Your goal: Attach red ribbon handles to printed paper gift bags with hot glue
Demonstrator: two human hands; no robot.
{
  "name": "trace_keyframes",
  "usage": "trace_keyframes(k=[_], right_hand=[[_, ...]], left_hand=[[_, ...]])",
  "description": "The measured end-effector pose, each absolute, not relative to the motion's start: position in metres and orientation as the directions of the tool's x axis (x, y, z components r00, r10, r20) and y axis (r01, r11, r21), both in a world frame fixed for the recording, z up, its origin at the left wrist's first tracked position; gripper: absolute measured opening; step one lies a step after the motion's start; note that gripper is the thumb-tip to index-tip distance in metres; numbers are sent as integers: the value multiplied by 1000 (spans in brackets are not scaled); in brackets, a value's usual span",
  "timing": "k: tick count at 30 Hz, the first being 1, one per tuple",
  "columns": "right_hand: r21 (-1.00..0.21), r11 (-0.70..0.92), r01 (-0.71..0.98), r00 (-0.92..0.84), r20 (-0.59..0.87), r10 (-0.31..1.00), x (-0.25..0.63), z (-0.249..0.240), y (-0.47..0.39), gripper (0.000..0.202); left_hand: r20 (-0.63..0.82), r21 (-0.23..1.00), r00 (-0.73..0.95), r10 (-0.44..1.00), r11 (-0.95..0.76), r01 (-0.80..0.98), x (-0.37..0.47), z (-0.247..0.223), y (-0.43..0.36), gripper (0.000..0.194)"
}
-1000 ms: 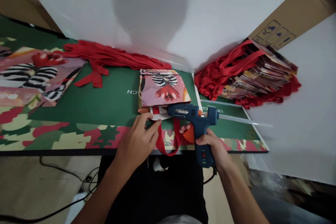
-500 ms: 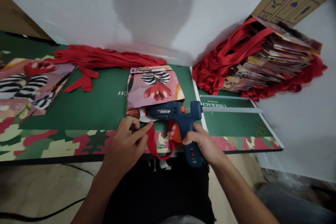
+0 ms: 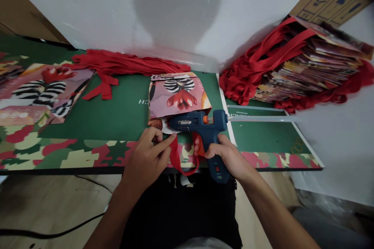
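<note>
A blue hot glue gun (image 3: 214,134) is in my right hand (image 3: 230,155), whose fingers wrap round its handle and orange trigger. Its nozzle points left, into the opening of a printed paper bag (image 3: 179,97) lying flat on the table; the tip is hidden at the bag's edge. My left hand (image 3: 150,155) is at the near left corner of the bag, its fingers closed on the end of a red ribbon (image 3: 175,155). That ribbon loops down over the table's front edge between my hands. A clear glue stick (image 3: 260,118) sticks out behind the gun.
A pile of red ribbons (image 3: 137,64) lies along the white wall. A stack of bags with red handles (image 3: 309,66) stands at the right. More printed bags (image 3: 43,89) lie at the left. Another glue stick (image 3: 257,107) rests on the green table (image 3: 122,113). Cables hang below.
The whole view has shifted slightly, so things appear a little further right. Both hands, the glue gun and the bag keep nearly the same positions relative to one another.
</note>
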State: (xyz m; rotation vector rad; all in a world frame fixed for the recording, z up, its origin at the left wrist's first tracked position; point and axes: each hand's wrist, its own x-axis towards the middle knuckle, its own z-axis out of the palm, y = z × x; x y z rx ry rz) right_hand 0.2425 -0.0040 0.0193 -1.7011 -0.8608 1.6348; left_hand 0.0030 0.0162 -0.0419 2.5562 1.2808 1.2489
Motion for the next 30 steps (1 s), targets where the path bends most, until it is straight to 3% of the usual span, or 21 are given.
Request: trace_keyframes(k=[8,17,23,30], right_hand=[[-811,-583,51,-3,-583,812,245,17,-4,24],[-845,-533,48,-6,-534,846,253,29,-7,15],[-789,-601,127,121,-589,799,257,41,-11,20],[-796,-507,332,181,-474,862,257,52,-18,18]], left_hand=[[651,355,345,676,-673,648,3,-42,18,29],[651,349,335,681,-660,665,3,-43,17,29],[660,350,328,676,-663,662,4,-43,17,28],[659,347,327,678,-660,666,4,-45,17,27]])
